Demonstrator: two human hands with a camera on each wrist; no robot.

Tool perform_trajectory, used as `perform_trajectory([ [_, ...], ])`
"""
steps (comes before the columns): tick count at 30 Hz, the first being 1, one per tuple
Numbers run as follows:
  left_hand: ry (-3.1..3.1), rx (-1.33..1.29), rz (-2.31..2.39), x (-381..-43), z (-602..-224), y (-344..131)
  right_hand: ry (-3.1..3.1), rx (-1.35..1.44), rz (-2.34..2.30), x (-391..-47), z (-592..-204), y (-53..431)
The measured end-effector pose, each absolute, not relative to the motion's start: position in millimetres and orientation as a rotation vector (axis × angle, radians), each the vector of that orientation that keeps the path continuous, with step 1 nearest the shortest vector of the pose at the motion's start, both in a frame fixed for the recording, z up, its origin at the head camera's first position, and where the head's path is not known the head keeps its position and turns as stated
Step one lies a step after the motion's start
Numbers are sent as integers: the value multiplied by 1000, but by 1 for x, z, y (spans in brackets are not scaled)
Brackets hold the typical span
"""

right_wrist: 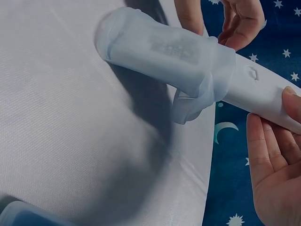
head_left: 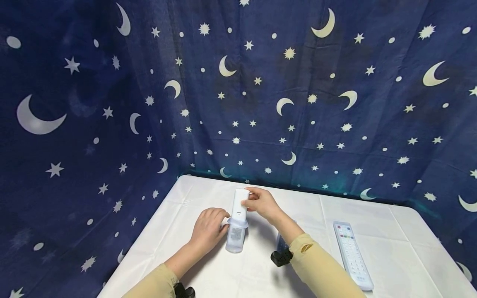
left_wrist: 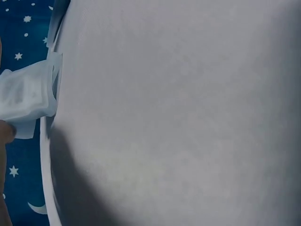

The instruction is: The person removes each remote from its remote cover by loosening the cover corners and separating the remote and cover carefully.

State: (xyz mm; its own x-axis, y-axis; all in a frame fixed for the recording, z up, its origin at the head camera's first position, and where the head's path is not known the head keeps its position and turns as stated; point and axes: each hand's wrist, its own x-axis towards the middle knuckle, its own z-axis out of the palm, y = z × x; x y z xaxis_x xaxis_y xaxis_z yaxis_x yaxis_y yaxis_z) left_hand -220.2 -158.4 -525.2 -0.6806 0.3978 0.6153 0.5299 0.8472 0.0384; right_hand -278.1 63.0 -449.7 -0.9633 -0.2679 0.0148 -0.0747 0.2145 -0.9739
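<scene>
Remote (head_left: 238, 208), likely stiff, is pinched by right hand (head_left: 263, 203); soft-looking sleeve (head_left: 235, 240) is best rim-held; left hand (head_left: 208, 227), grip unclear.

Remote (head_left: 239, 203) partway in sleeve (head_left: 235, 240), over desk (head_left: 208, 194); second remote (head_left: 352, 254) right; half-hidden item (head_left: 282, 242) between; curtain (head_left: 261, 58) behind.

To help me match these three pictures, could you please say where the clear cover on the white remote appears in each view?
Head: the cover is below centre, around the lower part of the white remote.
Left wrist: the cover is at the left edge.
Right wrist: the cover is at upper centre.
Shared landmark: the starry blue curtain.
</scene>
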Motion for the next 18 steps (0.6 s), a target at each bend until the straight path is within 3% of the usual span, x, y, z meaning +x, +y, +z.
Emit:
perform_trajectory([
  [18,-2422,-602,-477,-222,-528,-149,2163,-346,-1953,-277,-459,65],
])
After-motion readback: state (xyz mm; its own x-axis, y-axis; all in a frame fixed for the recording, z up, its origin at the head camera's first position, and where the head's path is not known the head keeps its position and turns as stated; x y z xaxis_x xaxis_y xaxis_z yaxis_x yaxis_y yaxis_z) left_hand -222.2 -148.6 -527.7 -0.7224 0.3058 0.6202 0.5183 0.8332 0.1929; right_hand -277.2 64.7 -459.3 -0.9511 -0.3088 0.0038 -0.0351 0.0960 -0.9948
